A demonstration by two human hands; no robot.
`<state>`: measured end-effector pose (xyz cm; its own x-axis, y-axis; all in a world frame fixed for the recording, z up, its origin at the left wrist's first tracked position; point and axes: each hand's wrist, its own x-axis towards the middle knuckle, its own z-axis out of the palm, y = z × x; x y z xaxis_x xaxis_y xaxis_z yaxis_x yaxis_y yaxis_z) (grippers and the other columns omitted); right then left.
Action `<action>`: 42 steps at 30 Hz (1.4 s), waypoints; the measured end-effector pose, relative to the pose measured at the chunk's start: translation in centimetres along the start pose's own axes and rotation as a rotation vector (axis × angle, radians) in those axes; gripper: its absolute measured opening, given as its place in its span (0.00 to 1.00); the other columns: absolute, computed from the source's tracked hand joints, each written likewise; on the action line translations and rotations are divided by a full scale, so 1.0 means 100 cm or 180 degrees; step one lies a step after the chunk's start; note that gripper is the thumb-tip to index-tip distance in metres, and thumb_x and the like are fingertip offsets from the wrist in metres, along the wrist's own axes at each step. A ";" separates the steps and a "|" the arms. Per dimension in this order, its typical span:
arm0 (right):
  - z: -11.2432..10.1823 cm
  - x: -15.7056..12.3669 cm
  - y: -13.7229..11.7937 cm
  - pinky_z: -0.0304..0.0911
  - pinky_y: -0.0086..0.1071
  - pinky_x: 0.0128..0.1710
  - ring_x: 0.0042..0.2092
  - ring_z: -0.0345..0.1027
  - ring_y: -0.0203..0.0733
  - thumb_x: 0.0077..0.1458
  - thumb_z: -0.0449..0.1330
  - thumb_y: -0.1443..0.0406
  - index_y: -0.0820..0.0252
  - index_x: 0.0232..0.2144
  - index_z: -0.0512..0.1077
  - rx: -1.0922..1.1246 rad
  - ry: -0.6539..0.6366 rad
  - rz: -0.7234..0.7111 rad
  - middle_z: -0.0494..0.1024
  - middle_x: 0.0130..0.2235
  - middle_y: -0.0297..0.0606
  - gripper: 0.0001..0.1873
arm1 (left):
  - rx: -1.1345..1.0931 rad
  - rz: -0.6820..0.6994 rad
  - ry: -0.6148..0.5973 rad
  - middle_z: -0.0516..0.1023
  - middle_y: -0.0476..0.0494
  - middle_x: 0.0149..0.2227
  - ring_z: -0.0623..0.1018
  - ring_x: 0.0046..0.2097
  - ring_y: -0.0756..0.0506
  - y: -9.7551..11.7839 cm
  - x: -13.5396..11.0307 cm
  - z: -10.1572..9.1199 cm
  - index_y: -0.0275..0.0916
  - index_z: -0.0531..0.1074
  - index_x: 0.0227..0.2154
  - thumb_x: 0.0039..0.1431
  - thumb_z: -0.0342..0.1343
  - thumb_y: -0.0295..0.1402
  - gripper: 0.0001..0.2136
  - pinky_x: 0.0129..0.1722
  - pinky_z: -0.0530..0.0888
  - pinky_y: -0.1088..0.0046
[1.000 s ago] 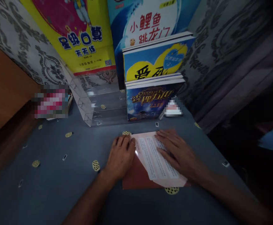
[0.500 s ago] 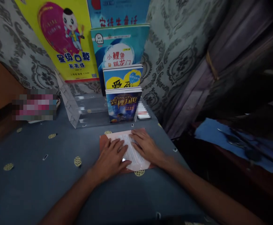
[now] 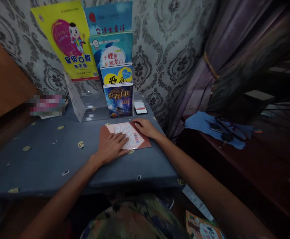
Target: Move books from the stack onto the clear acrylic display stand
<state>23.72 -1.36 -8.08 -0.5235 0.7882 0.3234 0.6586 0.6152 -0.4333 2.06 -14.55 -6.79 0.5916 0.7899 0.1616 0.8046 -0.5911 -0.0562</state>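
A thin book (image 3: 146,143) with a brown and pink cover lies flat on the table, white and pink printed text panels showing. My left hand (image 3: 112,146) rests palm down across its lower left part, fingers stretched out and covering some of the print. At the upper right corner of the cover is my right hand (image 3: 146,128), its fingers loosely bent and touching the edge. Whether any fingertip reaches under that edge is hidden. Just behind the book is a clear acrylic rack (image 3: 92,114) holding several upright books, a dark blue one (image 3: 120,101) lowest in front.
A phone (image 3: 141,109) lies right of the rack. Blurred-out pink books (image 3: 48,105) are stacked at the back left. Patterned cloth covers the table (image 3: 47,159). On the right, a dark red surface (image 3: 237,166) bears a blue cloth (image 3: 197,122) with dark items. A curtain (image 3: 194,76) hangs behind.
My right hand has slid off the printed middle to the book's upper right corner, baring more text. My left hand stays flat on the cover. The view has shifted, showing the table's front edge.
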 end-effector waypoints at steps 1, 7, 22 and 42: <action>0.000 0.000 0.000 0.65 0.42 0.58 0.55 0.73 0.46 0.64 0.52 0.72 0.62 0.52 0.75 0.0011 0.0018 0.0009 0.81 0.54 0.45 0.18 | 0.0036 0.0014 0.0025 0.71 0.32 0.63 0.68 0.66 0.37 0.001 -0.001 0.000 0.37 0.66 0.62 0.71 0.46 0.49 0.26 0.64 0.64 0.51; 0.002 -0.001 0.000 0.62 0.40 0.60 0.55 0.72 0.45 0.64 0.53 0.71 0.63 0.51 0.76 0.0116 0.0082 0.0040 0.81 0.53 0.46 0.17 | 0.0131 0.0072 0.0033 0.73 0.29 0.60 0.70 0.63 0.34 0.005 -0.002 -0.007 0.35 0.68 0.60 0.71 0.47 0.47 0.25 0.60 0.67 0.52; 0.006 0.008 0.033 0.68 0.43 0.54 0.49 0.77 0.44 0.66 0.47 0.69 0.60 0.55 0.73 0.1468 0.0583 0.0712 0.84 0.46 0.42 0.21 | -0.0340 0.0145 -0.0495 0.62 0.33 0.69 0.61 0.70 0.35 -0.004 0.099 -0.002 0.38 0.61 0.66 0.73 0.44 0.40 0.23 0.64 0.62 0.41; 0.002 -0.003 0.023 0.69 0.46 0.51 0.49 0.75 0.52 0.63 0.55 0.64 0.58 0.49 0.76 0.0715 0.0406 0.0391 0.83 0.47 0.44 0.15 | -0.0421 0.0833 -0.0229 0.68 0.39 0.66 0.62 0.70 0.41 0.035 0.049 0.003 0.45 0.63 0.65 0.74 0.42 0.33 0.20 0.68 0.60 0.48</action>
<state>25.28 -0.22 -9.36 -0.3655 0.8609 0.3540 0.5693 0.5076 -0.6467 7.80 -12.68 -6.51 0.7840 0.6145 0.0880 0.6134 -0.7886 0.0427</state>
